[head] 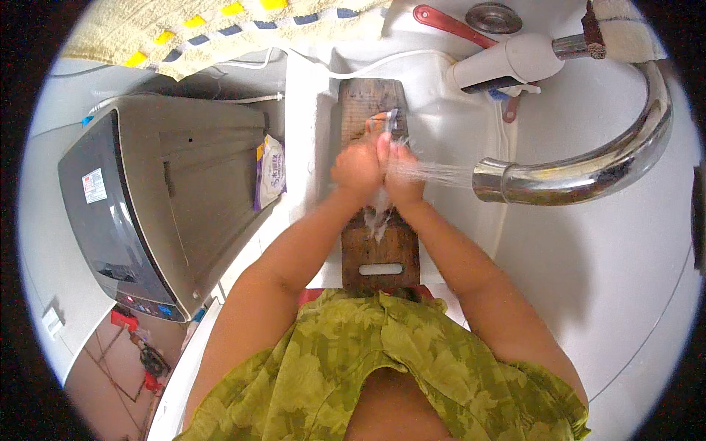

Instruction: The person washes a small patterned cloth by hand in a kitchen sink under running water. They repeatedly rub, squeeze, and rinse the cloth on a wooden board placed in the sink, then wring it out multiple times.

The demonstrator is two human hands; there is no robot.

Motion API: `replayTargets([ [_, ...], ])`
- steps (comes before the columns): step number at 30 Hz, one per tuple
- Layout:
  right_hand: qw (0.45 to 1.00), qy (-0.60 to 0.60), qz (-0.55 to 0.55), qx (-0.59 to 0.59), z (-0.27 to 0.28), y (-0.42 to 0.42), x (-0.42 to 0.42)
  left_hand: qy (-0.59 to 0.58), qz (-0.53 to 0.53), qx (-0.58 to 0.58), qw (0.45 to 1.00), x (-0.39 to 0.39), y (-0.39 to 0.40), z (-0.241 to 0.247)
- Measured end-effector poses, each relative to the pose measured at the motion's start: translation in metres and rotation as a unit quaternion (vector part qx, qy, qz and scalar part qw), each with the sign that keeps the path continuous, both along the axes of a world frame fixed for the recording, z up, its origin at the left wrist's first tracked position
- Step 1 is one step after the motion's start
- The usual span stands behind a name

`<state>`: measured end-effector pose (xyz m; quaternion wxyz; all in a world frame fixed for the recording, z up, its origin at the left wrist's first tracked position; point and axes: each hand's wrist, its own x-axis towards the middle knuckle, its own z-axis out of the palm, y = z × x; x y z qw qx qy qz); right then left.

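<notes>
Water runs from a curved chrome faucet (573, 182) onto my two hands, which are pressed together above a dark wooden washboard (380, 248) in a white sink. My left hand (358, 165) is curled in a fist. Against it, my right hand (402, 171) is also curled, directly in the stream. A small wet item (383, 118), orange and grey-white, pokes out beyond the fingers; blur hides what it is and which hand grips it. Water drips below the wrists onto the board.
A top-loading washing machine (215, 165) stands at the left, with a soft wipes pack (271, 173) on its near side edge. A patterned towel (220, 27) hangs above. A red-handled tool (452, 25), a metal drain strainer (492, 18) and a white bottle-like object (507, 63) lie behind the sink.
</notes>
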<state>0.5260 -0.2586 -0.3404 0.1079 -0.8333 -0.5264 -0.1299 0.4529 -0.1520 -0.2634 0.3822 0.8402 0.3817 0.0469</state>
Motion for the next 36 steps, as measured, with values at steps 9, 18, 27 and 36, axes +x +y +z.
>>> replayTargets([
  [9,0.940,0.342,-0.006,-0.002,0.017,0.085,0.064,0.142,0.035,0.106,0.984,0.039,0.056,-0.049],
  [18,0.828,0.507,-0.093,0.220,0.104,-0.015,-0.036,-0.166,0.058,0.036,0.984,-0.045,-0.035,0.035],
  [27,0.858,0.455,-0.233,-0.047,0.055,0.045,-0.003,0.116,0.050,-0.072,0.989,-0.001,0.012,0.014],
  [36,0.877,0.478,-0.036,0.023,0.075,0.047,0.032,0.086,-0.004,0.073,0.994,0.000,0.035,-0.004],
])
